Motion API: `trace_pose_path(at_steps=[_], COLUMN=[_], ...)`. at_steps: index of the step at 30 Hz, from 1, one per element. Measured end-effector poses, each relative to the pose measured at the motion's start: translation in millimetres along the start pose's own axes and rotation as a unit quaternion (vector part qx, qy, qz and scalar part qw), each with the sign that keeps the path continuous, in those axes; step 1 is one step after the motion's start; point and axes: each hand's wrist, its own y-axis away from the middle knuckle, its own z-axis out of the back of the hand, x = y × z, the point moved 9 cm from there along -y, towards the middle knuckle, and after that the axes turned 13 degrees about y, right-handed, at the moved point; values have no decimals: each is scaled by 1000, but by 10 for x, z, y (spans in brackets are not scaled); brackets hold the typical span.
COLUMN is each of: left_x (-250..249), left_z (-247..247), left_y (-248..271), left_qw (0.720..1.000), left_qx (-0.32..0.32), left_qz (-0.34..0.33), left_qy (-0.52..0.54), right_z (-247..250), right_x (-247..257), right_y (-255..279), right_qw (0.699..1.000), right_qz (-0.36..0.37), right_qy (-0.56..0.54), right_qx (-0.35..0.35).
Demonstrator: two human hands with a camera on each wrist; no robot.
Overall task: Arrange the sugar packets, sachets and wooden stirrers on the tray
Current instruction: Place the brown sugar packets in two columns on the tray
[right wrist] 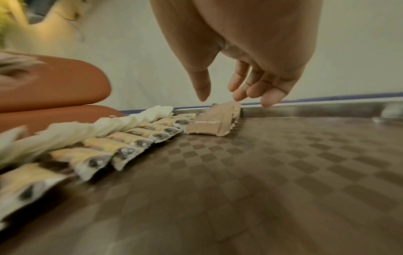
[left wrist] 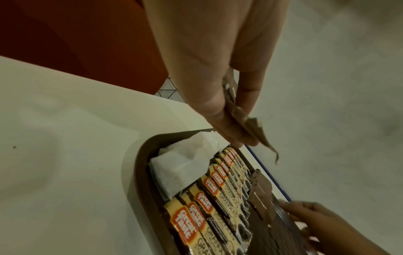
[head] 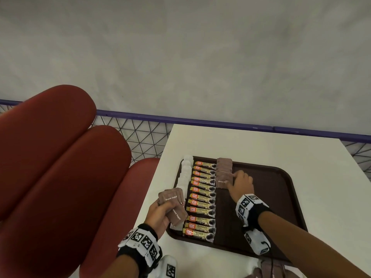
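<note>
Three columns of goods lie on the brown tray (head: 281,189), which sits on our white worktop (head: 261,145). Against the tray's left rim runs a column of white sachets (head: 185,173); just beside it, toward the tray's middle, lies a long overlapping column of Great Taste granules sticks (head: 202,197); next to those, at the tray's far end, a short column of brown sugar packets (head: 224,171) has been started. Our right hand (head: 242,184) rests over the nearest packet of that column, fingers relaxed and spread, the fingertips (right wrist: 237,96) touching its edge without closing on it. Our left hand (head: 160,213) hovers over the tray's left rim, gripping a small bunch of brown sugar packets (head: 172,205) between thumb and fingers. Red cushioned seating (head: 60,167) stands to the left of the tray.
</note>
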Motion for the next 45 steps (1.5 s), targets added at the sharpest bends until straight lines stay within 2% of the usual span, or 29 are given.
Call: trace_pose_path(at_steps=[2,4,7,12,17,19,26,30,33,38,45], left_x=[1,10,27,18,22,24,25,8,9,8,-22], left_z=[-68,-109,-163,-276,-357,-354,-238,-158,-134,-82,-31], left_y=[32,48,69,124,170,175,158,138,139,109,54], left_qw=[1000,1000,1000,999,999,999,1000,999,1000,1000,1000], left_qx=[5,3,0,12,26,24,2,-11,-10,-16,-10], left_qz=[-6,-12,-17,-30,-31,-32,-11,-11,-8,-9,3], left_qy=[2,7,16,14,4,4,29,29,22,21,28], right_z=[14,13,-73,-332,-463,-470,-285,-113,-35,-106,-219], right_x=[152,271,482,808,982,989,745,361,11,-233,-199], right_y=[97,222,450,801,1034,1047,713,355,142,-12,-107], right_qw=[998,989,946,907,858,852,898,940,964,979,987], right_qz=[49,68,81,142,177,189,155,71,-5,-26,-26], right_qy=[-36,-128,-290,-300,-335,-333,-320,-300,-252,-170,-98], right_qx=[7,31,123,260,348,358,259,148,90,105,124])
